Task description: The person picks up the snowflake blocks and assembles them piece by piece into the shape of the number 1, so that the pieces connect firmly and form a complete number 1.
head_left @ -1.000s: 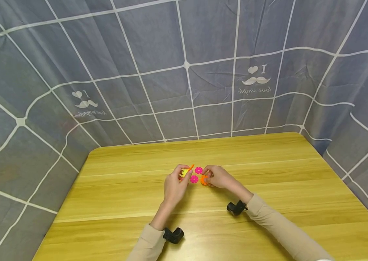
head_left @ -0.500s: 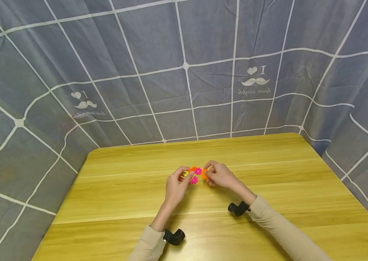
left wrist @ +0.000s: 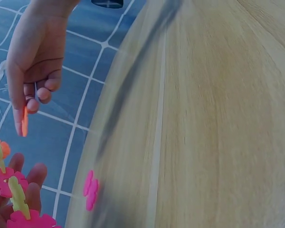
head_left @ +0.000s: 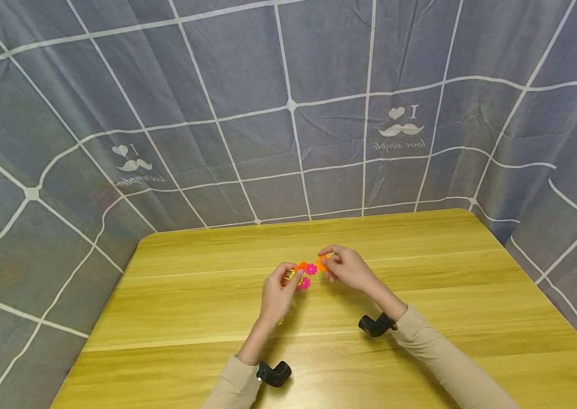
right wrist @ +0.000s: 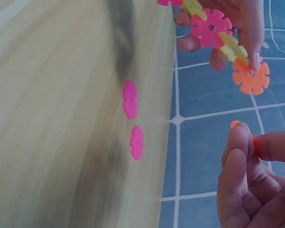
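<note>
My left hand point(head_left: 276, 292) holds a chain of slotted snowflake discs. In the right wrist view, the chain's orange disc point(right wrist: 251, 77) is at its free end, joined to a yellow disc point(right wrist: 233, 47), then a pink disc point(right wrist: 211, 28) and more yellow and pink. Right of it, my right hand point(head_left: 351, 270) pinches a single orange disc point(head_left: 322, 263) between thumb and fingers. That disc shows edge-on point(left wrist: 24, 122) in the left wrist view, apart from the chain. Beneath the hands, two loose pink discs point(right wrist: 130, 99) point(right wrist: 137, 142) lie on the table.
The wooden table point(head_left: 191, 318) reaches back to a grey curtain point(head_left: 258, 136) with white grid lines. Black wrist cameras point(head_left: 274, 374) sit on both forearms. A small yellow piece point(head_left: 280, 321) shows beside the left wrist; what it belongs to is unclear.
My right hand has risen from near the pink discs toward the far side with its orange disc. My left hand has turned the chain, so its orange end disc now shows more of its face.
</note>
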The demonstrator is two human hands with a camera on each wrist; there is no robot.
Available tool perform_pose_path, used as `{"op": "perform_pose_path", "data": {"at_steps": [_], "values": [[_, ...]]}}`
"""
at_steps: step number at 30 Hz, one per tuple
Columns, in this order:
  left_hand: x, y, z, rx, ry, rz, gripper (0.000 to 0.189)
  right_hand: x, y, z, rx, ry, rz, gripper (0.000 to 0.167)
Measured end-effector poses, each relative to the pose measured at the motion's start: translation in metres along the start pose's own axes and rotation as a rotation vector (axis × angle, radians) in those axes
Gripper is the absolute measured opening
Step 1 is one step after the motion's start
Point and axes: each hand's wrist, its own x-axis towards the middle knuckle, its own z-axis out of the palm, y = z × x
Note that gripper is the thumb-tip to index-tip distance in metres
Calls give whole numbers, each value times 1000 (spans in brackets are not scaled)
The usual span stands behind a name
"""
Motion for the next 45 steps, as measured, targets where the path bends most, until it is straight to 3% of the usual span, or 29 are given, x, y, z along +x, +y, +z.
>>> {"op": "perform_pose_path", "data": {"at_steps": [6, 13, 31, 40, 45], "values": [[0, 2, 1, 13, 7, 20, 19, 0, -6, 0, 13, 27, -8, 28], [-2, 0, 4, 25, -18, 27, 17, -2, -8, 0, -2, 54, -76, 26], [1, -2, 11, -8, -32, 15, 21, -3, -17, 6, 9, 51, -56, 24], [-3, 1, 12, 55, -1, 121, 20, -6, -22, 12, 7, 115, -94, 21], [-3, 2, 12, 128, 59, 183, 18, -6, -24, 16, -9, 168, -141, 21]]}}
